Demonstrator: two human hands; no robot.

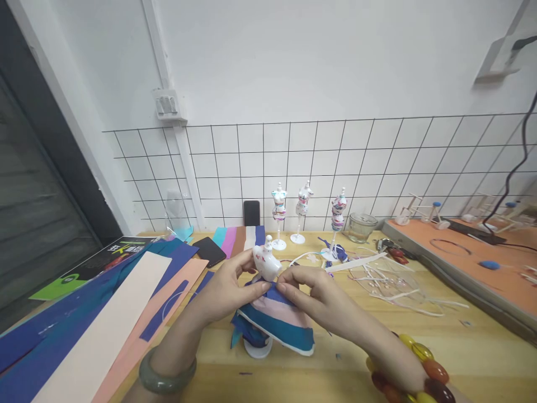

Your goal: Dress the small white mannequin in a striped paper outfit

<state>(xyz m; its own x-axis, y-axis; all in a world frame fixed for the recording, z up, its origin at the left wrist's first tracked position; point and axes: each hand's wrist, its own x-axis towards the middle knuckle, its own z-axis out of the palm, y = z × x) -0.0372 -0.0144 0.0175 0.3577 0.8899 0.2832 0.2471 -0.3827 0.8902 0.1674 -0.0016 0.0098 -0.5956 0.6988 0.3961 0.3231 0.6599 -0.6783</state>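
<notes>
A small white mannequin on a round white base stands in front of me, tilted a little. A striped cloth skirt in blue, pink and teal hangs around its lower part and hides the stand. My left hand wraps the mannequin's side, thumb pressed on the skirt's waist. From the other side, my right hand pinches the waist edge between thumb and fingers. Both hands are closed, and their fingertips nearly meet at the waist.
Three mini mannequins stand at the back near a glass jar and phone. Long fabric strips lie left. Thin scraps are spread right, beside an orange-topped board. A striped cloth lies behind.
</notes>
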